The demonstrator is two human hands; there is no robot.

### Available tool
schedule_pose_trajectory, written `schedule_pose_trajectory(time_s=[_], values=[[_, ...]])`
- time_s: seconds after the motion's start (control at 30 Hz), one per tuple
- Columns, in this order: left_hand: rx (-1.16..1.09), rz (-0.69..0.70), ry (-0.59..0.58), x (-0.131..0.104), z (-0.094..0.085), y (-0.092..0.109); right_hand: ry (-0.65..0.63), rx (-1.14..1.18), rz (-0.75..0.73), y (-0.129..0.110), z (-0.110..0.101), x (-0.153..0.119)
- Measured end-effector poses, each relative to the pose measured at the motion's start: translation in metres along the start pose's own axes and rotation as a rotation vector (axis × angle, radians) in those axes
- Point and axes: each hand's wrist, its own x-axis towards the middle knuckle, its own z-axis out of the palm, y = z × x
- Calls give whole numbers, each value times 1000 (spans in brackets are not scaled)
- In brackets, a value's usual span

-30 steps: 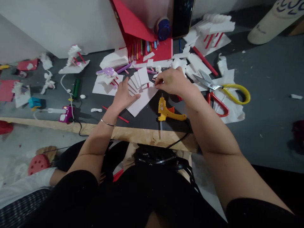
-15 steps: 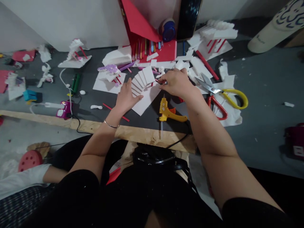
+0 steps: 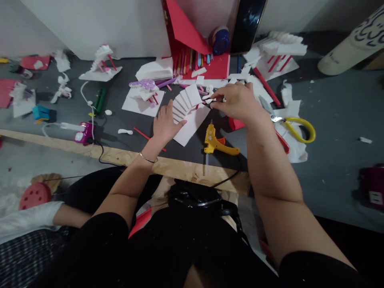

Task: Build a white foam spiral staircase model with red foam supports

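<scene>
A small white staircase model point(image 3: 187, 99), its steps fanned out like a curve, stands on a white card base point(image 3: 192, 126). My left hand point(image 3: 166, 123) rests against the left side of the steps, fingers stretched and thumb apart. Just right of the model, my right hand point(image 3: 237, 101) has its thumb and fingertips pinched on a small white piece point(image 3: 209, 101); its exact kind is unclear. A white spiral-shaped bit point(image 3: 209, 89) lies behind those fingertips. Below the model is a yellow glue gun point(image 3: 212, 140), its nozzle pointing away from me.
Yellow-and-red scissors point(image 3: 300, 127) lie partly under my right forearm. A purple-topped model point(image 3: 144, 96) stands left. Behind are coloured sticks point(image 3: 187, 64), a phone point(image 3: 247, 26) and a bottle point(image 3: 345, 52). A purple glue gun point(image 3: 84, 134) lies left, near another person's sleeve point(image 3: 33, 218).
My right hand has shifted slightly right, covering more of the scissors, and its fingertips are now at a small white piece. My left hand stays on the model. The view has shifted a little.
</scene>
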Motion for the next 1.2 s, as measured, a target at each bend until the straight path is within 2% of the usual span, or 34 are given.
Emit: schedule_pose_trajectory(time_s=[0.33,0.5,0.67,0.83,1.03,1.13,1.2], values=[[-55,-20,0,-6,6,-4,53,96,126,-3,-54,-21],[-49,-16,35,-6,11,-7,105,149,172,2,-65,-29],[-47,19,84,0,16,-13,48,62,254,7,-62,-48],[-59,38,79,1,13,-12,6,7,255,10,-49,-74],[-98,119,186,-18,-18,-23,85,29,145,7,-26,-109],[-114,141,202,-20,-31,-25,86,46,63,-5,-14,-117],[-118,162,197,-18,-34,-22,54,36,7,-17,-7,-118]])
